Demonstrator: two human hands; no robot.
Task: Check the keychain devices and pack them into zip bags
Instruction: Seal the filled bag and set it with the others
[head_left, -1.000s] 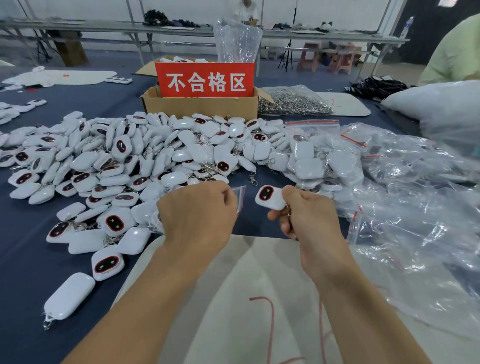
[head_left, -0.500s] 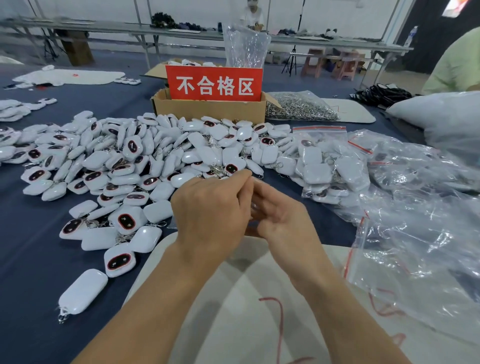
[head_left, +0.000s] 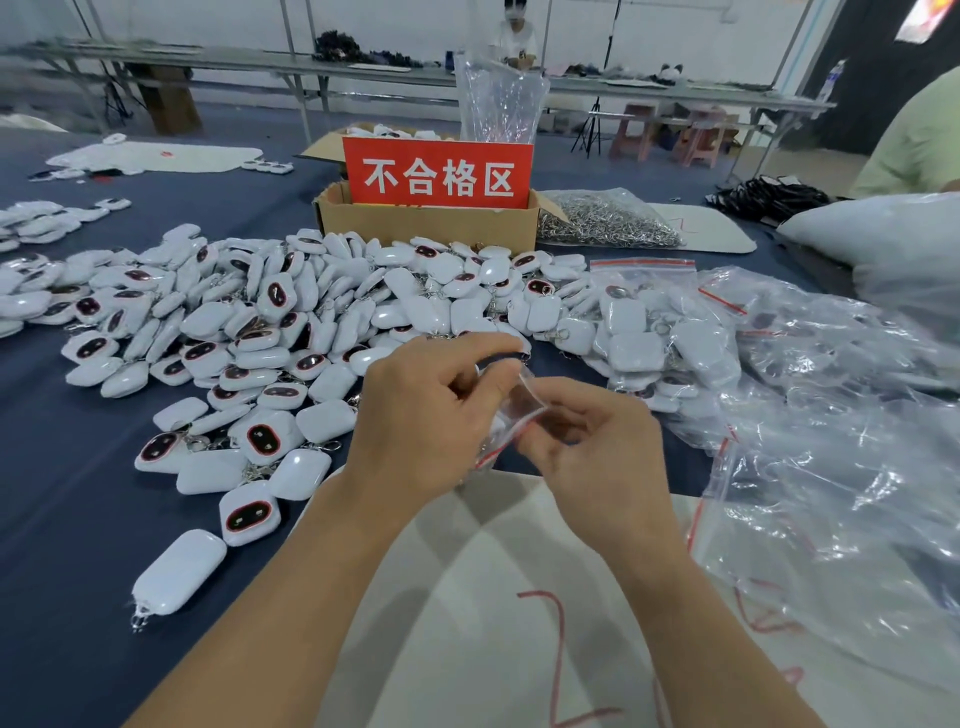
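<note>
My left hand and my right hand meet above the near part of the table, both pinching a small clear zip bag with a red seal strip. A white keychain device sits mostly hidden inside the bag, behind my left fingers. A big heap of white keychain devices with dark oval faces covers the blue table to the left and beyond my hands. Bagged devices lie to the right of the heap.
A cardboard box with a red sign stands behind the heap. A bag of metal rings lies to its right. Empty zip bags pile up at the right. A white mat lies under my forearms. A person's sleeve shows at far right.
A second ago my hands were apart, the right holding a device and the left a bag. They came together, and the device now sits in the bag held by both.
</note>
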